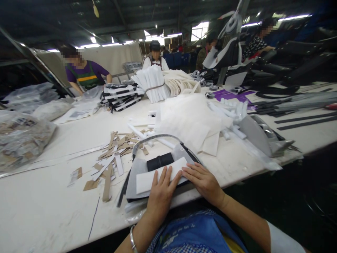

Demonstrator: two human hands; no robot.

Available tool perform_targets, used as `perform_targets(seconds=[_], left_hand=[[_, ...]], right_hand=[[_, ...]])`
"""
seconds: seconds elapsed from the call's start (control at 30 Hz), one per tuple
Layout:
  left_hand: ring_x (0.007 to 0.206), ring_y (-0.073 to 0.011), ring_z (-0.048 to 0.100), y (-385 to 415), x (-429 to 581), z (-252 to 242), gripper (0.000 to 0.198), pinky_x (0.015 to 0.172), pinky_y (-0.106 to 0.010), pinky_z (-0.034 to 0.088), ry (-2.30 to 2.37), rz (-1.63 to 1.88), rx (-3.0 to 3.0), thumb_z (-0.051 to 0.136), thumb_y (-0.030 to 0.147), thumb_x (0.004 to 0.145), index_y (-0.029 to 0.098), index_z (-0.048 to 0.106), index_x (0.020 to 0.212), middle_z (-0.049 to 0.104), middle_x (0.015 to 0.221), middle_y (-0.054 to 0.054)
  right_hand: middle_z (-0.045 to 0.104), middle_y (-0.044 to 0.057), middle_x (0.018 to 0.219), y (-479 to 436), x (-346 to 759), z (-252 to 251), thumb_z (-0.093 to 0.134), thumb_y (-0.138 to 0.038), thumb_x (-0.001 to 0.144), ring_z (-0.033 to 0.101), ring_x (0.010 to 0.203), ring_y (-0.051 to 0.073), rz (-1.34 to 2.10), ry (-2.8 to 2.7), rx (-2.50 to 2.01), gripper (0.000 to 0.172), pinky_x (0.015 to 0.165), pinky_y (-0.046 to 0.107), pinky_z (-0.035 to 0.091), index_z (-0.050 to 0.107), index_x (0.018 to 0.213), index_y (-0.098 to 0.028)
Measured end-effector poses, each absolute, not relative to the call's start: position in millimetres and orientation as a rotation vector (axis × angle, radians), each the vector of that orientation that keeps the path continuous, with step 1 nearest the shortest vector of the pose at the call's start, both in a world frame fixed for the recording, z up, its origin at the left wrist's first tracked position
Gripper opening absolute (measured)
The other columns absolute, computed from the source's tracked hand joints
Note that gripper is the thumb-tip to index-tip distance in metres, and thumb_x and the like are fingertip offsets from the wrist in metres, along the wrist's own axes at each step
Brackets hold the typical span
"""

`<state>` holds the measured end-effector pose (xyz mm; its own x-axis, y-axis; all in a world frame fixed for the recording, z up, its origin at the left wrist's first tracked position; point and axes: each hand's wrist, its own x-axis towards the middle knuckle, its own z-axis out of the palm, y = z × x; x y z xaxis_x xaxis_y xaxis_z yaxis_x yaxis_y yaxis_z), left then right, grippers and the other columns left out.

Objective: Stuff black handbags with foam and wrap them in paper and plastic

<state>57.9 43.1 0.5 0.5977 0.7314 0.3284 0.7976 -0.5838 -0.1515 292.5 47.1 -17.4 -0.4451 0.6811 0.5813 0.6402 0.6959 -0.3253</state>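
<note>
A black handbag (129, 182) with a wrapped, arched handle (158, 136) lies flat at the table's front edge. Thin whitish sheeting covers much of its face, and a black strap piece (159, 161) shows in the middle. Across the bag's lower part rests a folded white foam strip (147, 181). My left hand (162, 191) lies on the strip with its fingers stretched out. My right hand (201, 181) lies flat at the strip's right end, fingers extended, near the left fingertips. Neither hand is wrapped around anything.
Cardboard scraps (107, 175) lie left of the bag. White foam sheets (189, 119) are heaped behind it, with a bundled white stack (154, 84) farther back. A plastic bag of pieces (23, 137) sits at left. Black strips (305, 119) lie at right. Several people work beyond.
</note>
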Motion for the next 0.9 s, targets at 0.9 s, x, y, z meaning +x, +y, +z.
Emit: perform_targets(seconds=[0.9], left_hand=[[0.131, -0.0194, 0.055, 51, 49, -17, 0.043, 0.112, -0.037, 0.039, -1.093, -0.861, -2.189, 0.045, 0.033, 0.099, 0.038, 0.048, 0.142, 0.064, 0.135, 0.000]], right_hand=[[0.074, 0.012, 0.111, 43, 262, -13, 0.083, -0.062, 0.061, 0.064, 0.118, 0.034, 1.567, -0.538, -1.153, 0.092, 0.107, 0.046, 0.046, 0.054, 0.138, -0.021]])
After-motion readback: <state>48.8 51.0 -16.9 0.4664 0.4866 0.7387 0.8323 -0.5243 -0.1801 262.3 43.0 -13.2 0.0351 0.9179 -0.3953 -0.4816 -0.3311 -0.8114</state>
